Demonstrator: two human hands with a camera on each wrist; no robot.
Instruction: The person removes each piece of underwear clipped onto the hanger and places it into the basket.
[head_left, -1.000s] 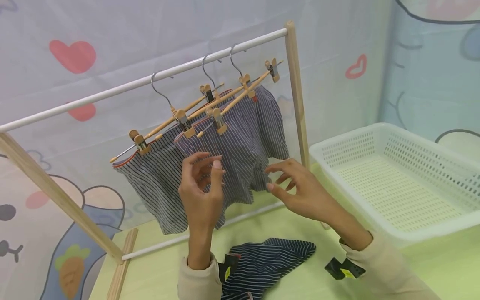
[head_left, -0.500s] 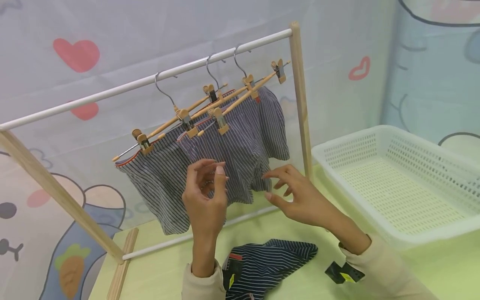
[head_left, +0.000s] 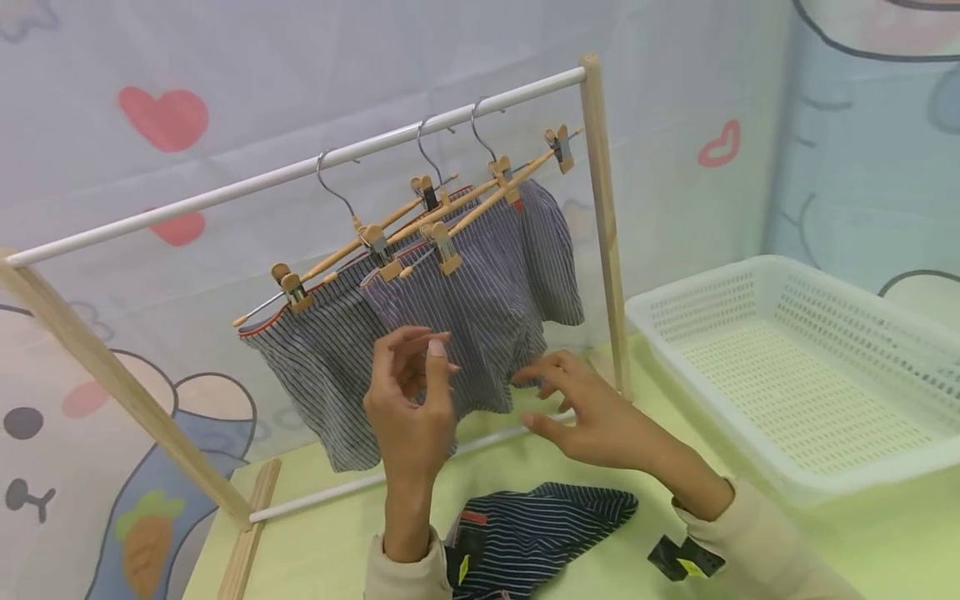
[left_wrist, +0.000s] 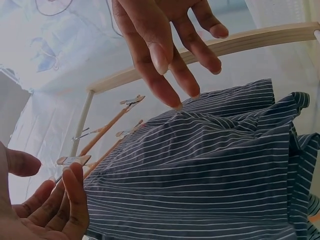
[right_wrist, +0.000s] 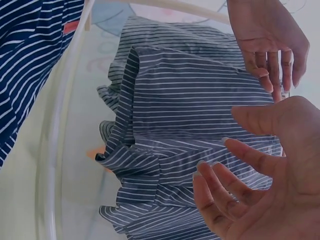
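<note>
Striped shorts hang on the front wooden clip hanger, whose left clip grips the waistband. The hanger's right clip sits above the cloth. My left hand is raised before the shorts, fingers loosely bent, nothing held. Close to the lower right leg, my right hand has its fingers spread and relaxed, also holding nothing. In the right wrist view both hands stand just in front of the striped cloth. More striped shorts hang behind on other hangers.
A white rail on wooden posts carries the hangers. Dark striped garment lies on the green tabletop in front of the rack. To the right stands a white perforated basket.
My right hand has shifted left and slightly down from the hem of the front shorts, its thumb and fingers spreading wider. The left hand stays almost in place.
</note>
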